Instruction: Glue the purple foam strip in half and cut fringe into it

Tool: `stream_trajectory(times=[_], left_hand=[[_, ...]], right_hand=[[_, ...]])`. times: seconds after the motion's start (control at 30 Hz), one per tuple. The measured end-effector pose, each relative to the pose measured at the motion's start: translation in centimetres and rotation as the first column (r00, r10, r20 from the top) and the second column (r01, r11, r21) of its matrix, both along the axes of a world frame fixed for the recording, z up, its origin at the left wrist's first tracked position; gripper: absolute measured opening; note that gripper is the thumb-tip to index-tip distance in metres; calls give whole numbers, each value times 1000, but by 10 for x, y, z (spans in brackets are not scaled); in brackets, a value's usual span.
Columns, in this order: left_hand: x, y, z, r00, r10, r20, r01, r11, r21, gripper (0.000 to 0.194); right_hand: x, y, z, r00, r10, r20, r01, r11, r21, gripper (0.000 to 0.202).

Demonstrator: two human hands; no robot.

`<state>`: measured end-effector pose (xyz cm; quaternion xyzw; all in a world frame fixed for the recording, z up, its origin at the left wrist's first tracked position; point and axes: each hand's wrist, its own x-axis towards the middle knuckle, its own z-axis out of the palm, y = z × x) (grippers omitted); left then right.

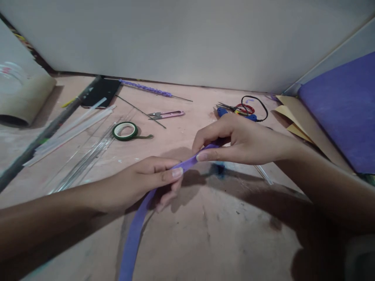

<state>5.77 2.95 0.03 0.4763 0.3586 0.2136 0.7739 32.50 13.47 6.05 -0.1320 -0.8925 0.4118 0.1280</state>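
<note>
Purple strip (131, 242) sits over the middle of the surface (181, 253), between both hands, tail hanging down toward the near edge, left of center. Left hand (162, 177): grip pinched, thumb on top of the strip, fingers under. Right hand (234, 142): grip also pinched, thumb and fingers on the upper end, just beside the left thumb.

Handling, judged by look: very light, soft, limp, thin like paper or fabric; probably not slippery, may crease or tear if pulled hard. Best hold: flat between thumb and fingertip, close to the worked section, tail left loose.

Writing: none readable. Red mark on clear plastic (6, 70) near the far left corner, too blurred. No label visible on green tape roll (124, 138) or black phone-like slab (101, 93).
</note>
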Motion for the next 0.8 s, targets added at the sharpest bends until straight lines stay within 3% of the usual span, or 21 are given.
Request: stream_trajectory(times=[0.13,0.27,0.37,0.57,0.67,0.8], left_hand=[[2,-2,1,999,27,37,-25,999,-42,62],[3,-2,5,998,45,-47,-42,997,62,59],[-2,1,4,989,18,-150,9,985,174,56],[-13,1,6,926,63,-373,133,868,478,47],[-15,-2,14,911,59,-408,193,813,549,42],[-19,-5,19,916,86,-393,147,838,526,49]], right_hand=[[0,1,-1,999,-9,35,8,1000,23,13],[-2,-7,-2,990,-89,111,98,991,-86,14],[-6,-13,-3,985,-139,103,143,989,-28,15],[-10,-10,-10,987,-75,139,87,993,-84,42],[-10,-9,-13,992,-25,126,35,997,-76,41],[-10,-10,-14,998,-4,69,7,999,-53,35]])
